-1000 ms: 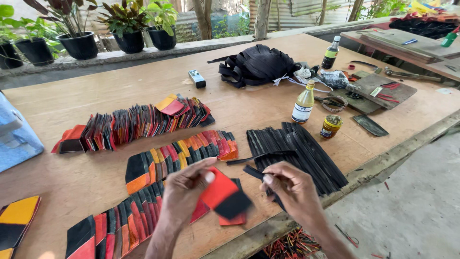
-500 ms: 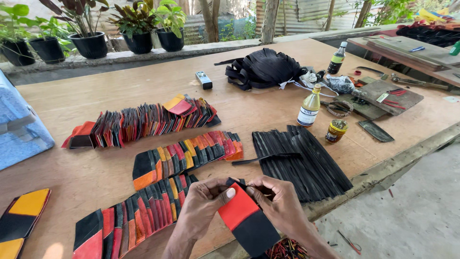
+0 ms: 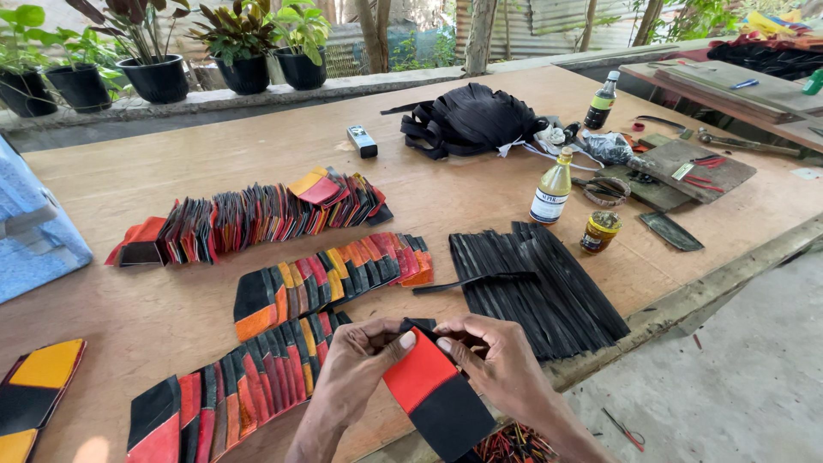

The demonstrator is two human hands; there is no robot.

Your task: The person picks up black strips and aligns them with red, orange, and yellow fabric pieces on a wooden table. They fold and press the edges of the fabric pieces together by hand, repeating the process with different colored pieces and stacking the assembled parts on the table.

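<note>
Both my hands hold one flat red-and-black leather piece [image 3: 433, 393] over the table's near edge. My left hand [image 3: 358, 364] pinches its upper left corner, thumb on the red half. My right hand [image 3: 499, 364] grips the upper right edge, with a thin black strip between its fingers. Just left of my hands lies a fanned row of red, orange and black pieces [image 3: 225, 393]. A pile of black strips [image 3: 540, 287] lies just right of them.
Two more fanned rows of coloured pieces [image 3: 330, 276] [image 3: 249, 216] lie further back. A glue bottle [image 3: 555, 188], a small jar [image 3: 599, 231], a black bundle [image 3: 471, 118], tools and a blue box [image 3: 30, 231] stand on the wooden table [image 3: 171, 321]. Potted plants line the far ledge.
My hands have come together on the red-and-black piece and drawn it nearer the table's edge. One second ago the right hand was apart from it.
</note>
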